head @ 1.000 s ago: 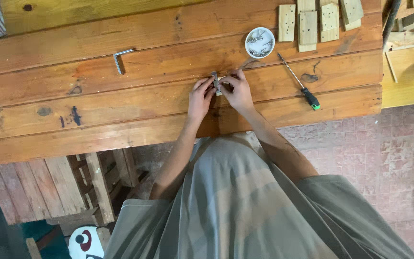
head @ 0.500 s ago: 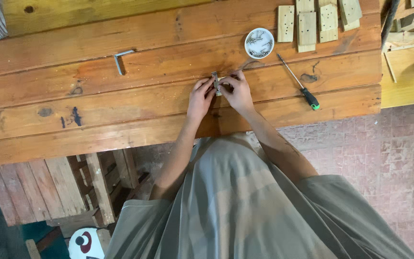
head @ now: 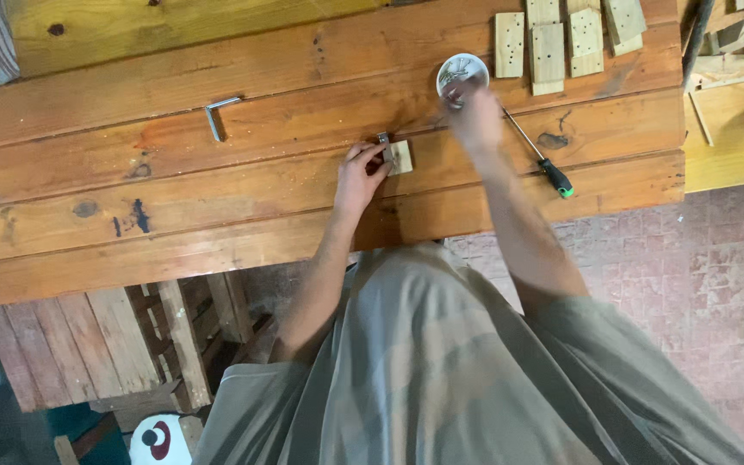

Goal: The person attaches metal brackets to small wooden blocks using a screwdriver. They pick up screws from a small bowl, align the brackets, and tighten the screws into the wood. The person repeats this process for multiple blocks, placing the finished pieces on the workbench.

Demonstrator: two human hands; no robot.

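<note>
While left hand pinches block, right (blurred) touches dish.

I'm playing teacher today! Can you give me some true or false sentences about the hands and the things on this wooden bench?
1. The left hand rests on a small wooden block. True.
2. The right hand grips the screwdriver. False: the screwdriver lies on the bench; the hand reaches to the small round white dish.
3. A bent metal key lies alone, left of both hands. True.
4. The wooden pieces with holes sit at the near edge of the bench. False: they lie at the far side, beyond the dish.
5. The screwdriver's handle is red. False: it is dark with a green tip.
</note>
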